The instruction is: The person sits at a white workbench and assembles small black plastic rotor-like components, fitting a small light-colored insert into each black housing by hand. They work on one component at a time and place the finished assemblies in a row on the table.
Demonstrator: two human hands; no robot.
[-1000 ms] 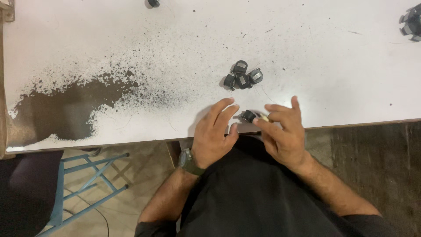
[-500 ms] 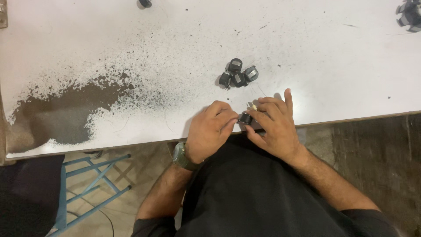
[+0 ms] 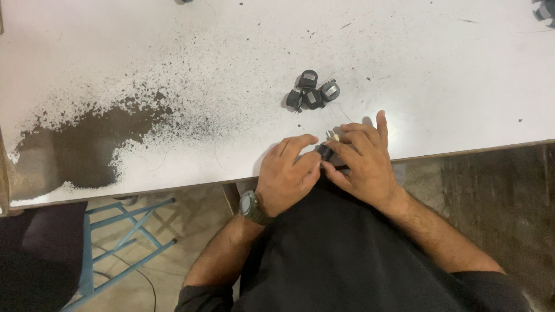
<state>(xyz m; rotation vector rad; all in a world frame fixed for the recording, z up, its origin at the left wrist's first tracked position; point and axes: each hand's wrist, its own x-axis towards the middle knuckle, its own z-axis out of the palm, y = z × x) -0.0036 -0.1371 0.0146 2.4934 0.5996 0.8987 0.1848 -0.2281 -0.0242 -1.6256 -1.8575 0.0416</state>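
While four small black parts sit bunched together on the white bench just above the middle of the frame, a fifth small black part is pinched between both hands at the bench's near edge, low and centre in the picture. By my reading, those four are set aside and the one in hand is being worked on; how many remain I cannot tell, though a few more dark pieces show at the upper right corner. The left hand, with a watch on its wrist, is curled, fingertips closed on the part. The right hand grips it from the other side, fingers bent, index finger stretched out. No container is in view. A dark speckled stain spreads over the bench's left side, and a blue stool frame stands below it.
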